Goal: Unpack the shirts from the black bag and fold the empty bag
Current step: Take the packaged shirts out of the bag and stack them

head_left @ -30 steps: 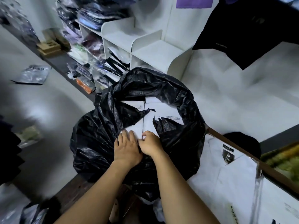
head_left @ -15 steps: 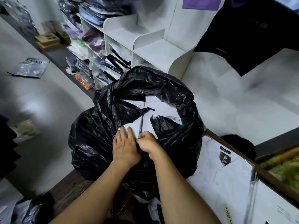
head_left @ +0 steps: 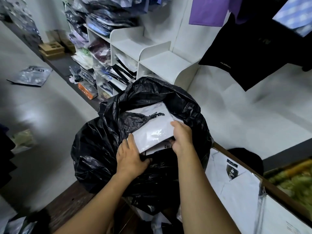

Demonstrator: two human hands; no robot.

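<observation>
a clothes shop: tall white wooden shelves (head_left: 157, 53) full of folded shirts in clear plastic packs (head_left: 101, 26), and a black t-shirt (head_left: 244, 53) hanging up.

A flap of the black bag (head_left: 104, 149) covers the far part of the shirt packet (head_left: 152, 130); the right hand (head_left: 183, 139) has its fingers hidden under it. The print on the packet beneath (head_left: 160, 146) is half covered; the white shirt (head_left: 236, 191) is cut by the lower edge.
</observation>
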